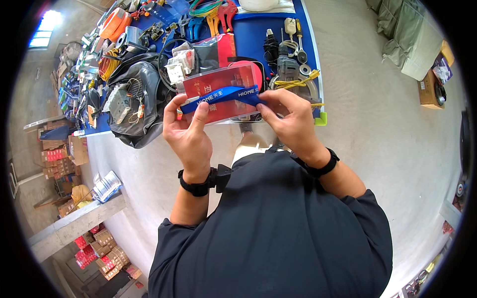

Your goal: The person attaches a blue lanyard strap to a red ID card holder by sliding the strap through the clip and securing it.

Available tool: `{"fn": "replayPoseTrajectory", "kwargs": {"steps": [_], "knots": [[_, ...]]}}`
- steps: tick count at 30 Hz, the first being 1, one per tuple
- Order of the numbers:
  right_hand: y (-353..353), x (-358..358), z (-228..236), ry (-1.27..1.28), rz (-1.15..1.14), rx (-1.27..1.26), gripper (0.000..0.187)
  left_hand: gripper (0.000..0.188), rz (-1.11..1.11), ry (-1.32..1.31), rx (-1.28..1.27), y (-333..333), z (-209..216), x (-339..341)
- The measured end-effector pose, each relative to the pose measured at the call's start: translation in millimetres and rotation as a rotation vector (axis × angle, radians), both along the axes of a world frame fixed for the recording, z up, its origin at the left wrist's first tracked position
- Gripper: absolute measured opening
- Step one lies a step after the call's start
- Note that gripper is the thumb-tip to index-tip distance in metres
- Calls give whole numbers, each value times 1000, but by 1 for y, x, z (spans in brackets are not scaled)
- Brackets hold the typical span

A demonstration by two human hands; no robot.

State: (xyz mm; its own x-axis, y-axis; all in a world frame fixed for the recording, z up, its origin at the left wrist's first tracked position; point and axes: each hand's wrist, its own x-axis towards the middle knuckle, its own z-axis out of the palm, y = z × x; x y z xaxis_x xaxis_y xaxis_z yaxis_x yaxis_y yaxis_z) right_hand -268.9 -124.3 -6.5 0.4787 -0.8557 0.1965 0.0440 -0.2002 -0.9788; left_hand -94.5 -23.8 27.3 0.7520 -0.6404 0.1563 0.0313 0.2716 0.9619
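Note:
Over the near edge of the blue-topped table, my two hands hold up a red card in a see-through badge holder [229,75]. A blue printed lanyard [218,95] runs across the front of it with a twist. My left hand [190,134] is closed at the holder's left end, the thumb pressing the lanyard against the card. My right hand [290,119] pinches the lanyard at the right end between thumb and forefinger. Whether the right fingers also grip the holder's edge cannot be seen.
Behind the holder the table [252,31] carries a black bag [141,107], a power drill [288,67] with a yellow cord [298,82], and red-handled cutters [227,15]. Cardboard boxes [112,258] are stacked at lower left. A carton [430,92] stands on the floor at right.

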Motion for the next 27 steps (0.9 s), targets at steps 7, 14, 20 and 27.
{"fn": "replayPoseTrajectory", "kwargs": {"steps": [7,14,20,27], "knots": [[9,-2,0,-199,81,206,13,37,17,114,14,-2,-1,-1],[2,-6,3,-250,172,456,13,45,-8,104,-28,-2,1,-4],[-7,-9,7,-57,-69,-153,18,52,-304,383,203,4,0,11],[-14,-9,14,56,-93,-396,16,33,-260,441,227,0,-8,-3]]}}
